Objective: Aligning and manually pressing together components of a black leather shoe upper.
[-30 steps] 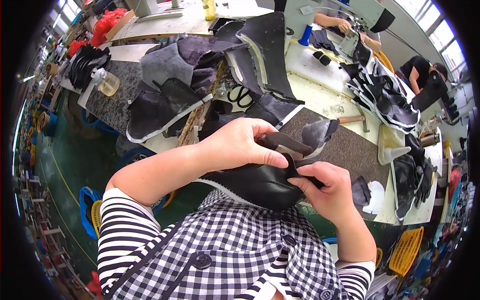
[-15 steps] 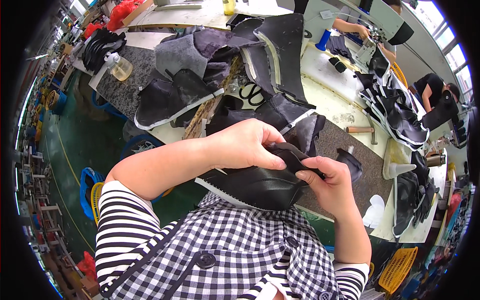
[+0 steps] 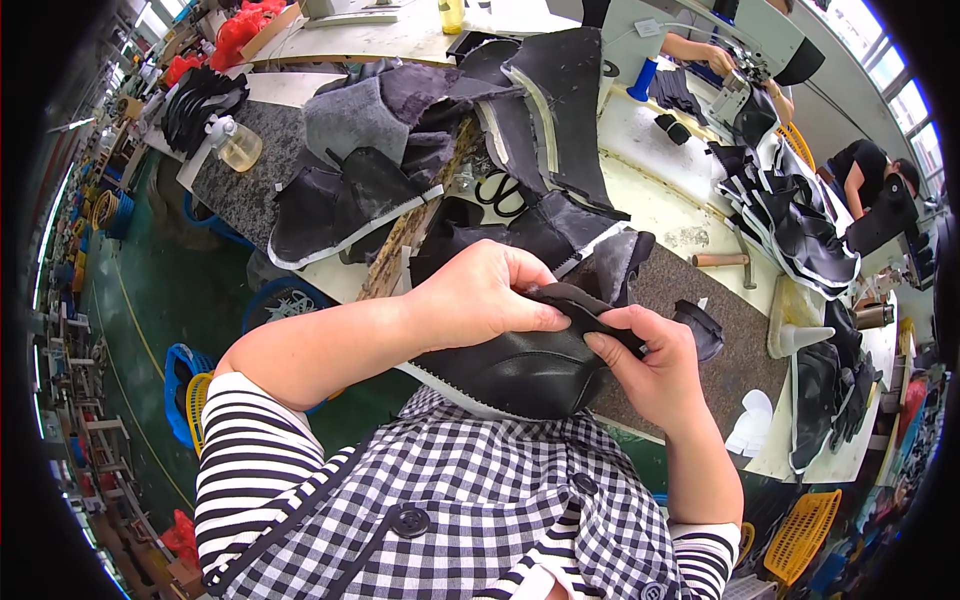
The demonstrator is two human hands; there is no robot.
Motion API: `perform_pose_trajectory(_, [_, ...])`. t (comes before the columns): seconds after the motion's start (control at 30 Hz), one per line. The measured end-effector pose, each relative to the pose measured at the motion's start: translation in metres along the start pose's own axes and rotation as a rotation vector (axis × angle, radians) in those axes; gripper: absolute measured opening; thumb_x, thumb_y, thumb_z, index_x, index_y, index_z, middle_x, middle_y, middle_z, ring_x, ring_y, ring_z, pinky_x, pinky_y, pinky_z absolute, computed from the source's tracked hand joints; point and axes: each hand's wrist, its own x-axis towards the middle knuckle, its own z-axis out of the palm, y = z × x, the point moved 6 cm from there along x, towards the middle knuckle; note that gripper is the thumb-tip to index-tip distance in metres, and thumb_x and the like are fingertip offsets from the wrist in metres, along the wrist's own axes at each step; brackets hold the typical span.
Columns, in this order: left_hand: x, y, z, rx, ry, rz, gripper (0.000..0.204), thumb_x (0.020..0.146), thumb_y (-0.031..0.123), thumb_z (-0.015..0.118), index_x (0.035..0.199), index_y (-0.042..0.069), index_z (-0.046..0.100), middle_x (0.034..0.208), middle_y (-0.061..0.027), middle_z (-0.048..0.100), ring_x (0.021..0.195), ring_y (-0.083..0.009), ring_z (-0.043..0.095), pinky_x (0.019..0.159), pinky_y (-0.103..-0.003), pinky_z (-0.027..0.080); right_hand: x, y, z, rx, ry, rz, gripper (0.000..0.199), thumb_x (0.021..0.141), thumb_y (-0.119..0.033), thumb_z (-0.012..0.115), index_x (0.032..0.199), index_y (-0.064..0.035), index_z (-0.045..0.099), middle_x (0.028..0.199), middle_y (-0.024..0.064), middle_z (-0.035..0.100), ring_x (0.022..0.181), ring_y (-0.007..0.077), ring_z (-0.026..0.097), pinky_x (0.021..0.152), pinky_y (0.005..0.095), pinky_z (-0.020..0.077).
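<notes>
Both hands are on the black upper (image 3: 520, 370), which we hold just above the checked shirt (image 3: 470, 500), at the near edge of the table (image 3: 690, 215). Our left hand (image 3: 480, 295) is curled shut over the upper's top edge, fingers folded down and pinching the leather. Our right hand (image 3: 655, 365) closes on the same edge from the other side, thumb pressed along the folded strip and fingers tucked beneath. Just beyond the upper lies a heap of black pieces (image 3: 480, 130), with scissors (image 3: 505, 190) among them. Right of the upper, a hammer (image 3: 725, 262) rests on the table. Left of the heap stands a bottle (image 3: 235, 145).
</notes>
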Motion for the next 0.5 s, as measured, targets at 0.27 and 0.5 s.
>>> perform_pose_trajectory(0.27, [0.0,-0.008,-0.009,-0.043,0.156,0.068,0.016,0.081,0.009,0.075,0.093,0.0,0.071,0.081,-0.0013,0.068,0.072,-0.0047,0.059,0.065,-0.02,0.047,-0.005,0.014,-0.001,0.082,0.102,0.025,0.041,0.081,-0.007,0.072,0.118,-0.0064,0.054,0.081,0.014,0.068,0.074,0.0234,0.069,0.064,0.0318,0.051])
perform_pose_trajectory(0.5, [-0.007,-0.007,-0.008,-0.082,0.169,0.156,0.015,0.082,0.003,0.072,0.097,0.0,0.07,0.084,-0.0008,0.068,0.076,-0.0055,0.06,0.07,-0.02,0.048,-0.007,0.006,-0.007,0.051,0.039,0.059,0.037,0.079,-0.008,0.074,0.112,-0.0051,0.058,0.088,0.0124,0.069,0.078,0.0249,0.07,0.068,0.0318,0.0522])
